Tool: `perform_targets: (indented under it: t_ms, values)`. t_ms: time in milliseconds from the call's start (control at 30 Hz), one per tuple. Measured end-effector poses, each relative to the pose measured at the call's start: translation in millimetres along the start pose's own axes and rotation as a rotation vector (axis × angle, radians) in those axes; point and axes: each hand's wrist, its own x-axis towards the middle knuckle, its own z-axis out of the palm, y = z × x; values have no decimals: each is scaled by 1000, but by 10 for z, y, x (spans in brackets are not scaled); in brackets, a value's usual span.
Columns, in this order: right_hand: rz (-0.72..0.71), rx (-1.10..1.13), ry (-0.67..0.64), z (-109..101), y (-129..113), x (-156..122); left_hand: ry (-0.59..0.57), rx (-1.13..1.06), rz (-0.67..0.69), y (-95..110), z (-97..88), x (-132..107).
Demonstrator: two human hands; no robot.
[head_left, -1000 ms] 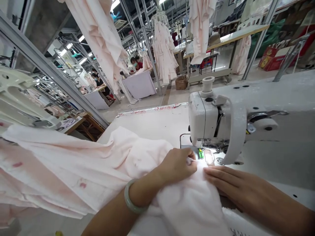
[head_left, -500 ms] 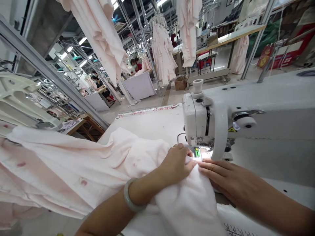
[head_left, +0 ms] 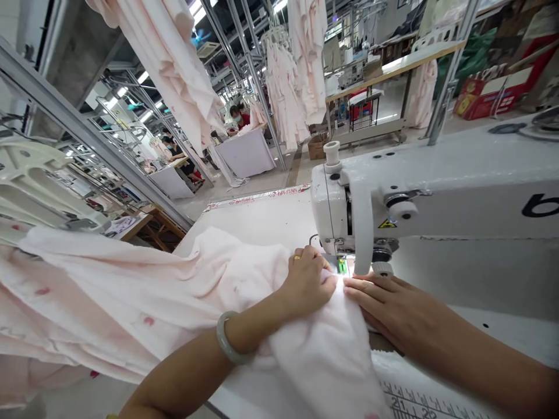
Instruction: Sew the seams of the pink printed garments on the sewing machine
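A person sits at a white sewing machine [head_left: 454, 198] with both bare hands on a pale pink, fleecy garment [head_left: 318, 355]. The garment lies across the white table [head_left: 257, 218] and spreads to the left in heavy folds marked with darker pink spots. The left hand [head_left: 308, 280], with a jade bangle [head_left: 229, 338] on the wrist and a gold ring [head_left: 297, 256] on one finger, curls closed and grasps a fold of the cloth just in front of the presser foot [head_left: 343, 266]. The right hand [head_left: 388, 305] lies flat and open, fingers together, pressing on the cloth beside that fold without gripping it. The garment's edge reaches the brightly lit foot. A ruler scale [head_left: 414, 401] is printed on the table near the lower edge of the view. Farther off, hanging garments [head_left: 283, 93] dangle from metal racks, and a co-worker [head_left: 236, 118] sits at a table down the room.
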Motion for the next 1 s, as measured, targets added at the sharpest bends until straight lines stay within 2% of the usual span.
perform_targets:
  t_ms: [133,333,500,1000]
  values:
    - [4,-60,21,-13,-2,12,27,-20,45,12,14,50]
    - [18,-66,57,-49,28,22,-28,3,72,-6,-10,156]
    - [73,-84,15,-21,51,-23,6,-1,64,-26,26,206]
    - [149,-86,35,-65,36,-20,42,4,90,-42,58,207]
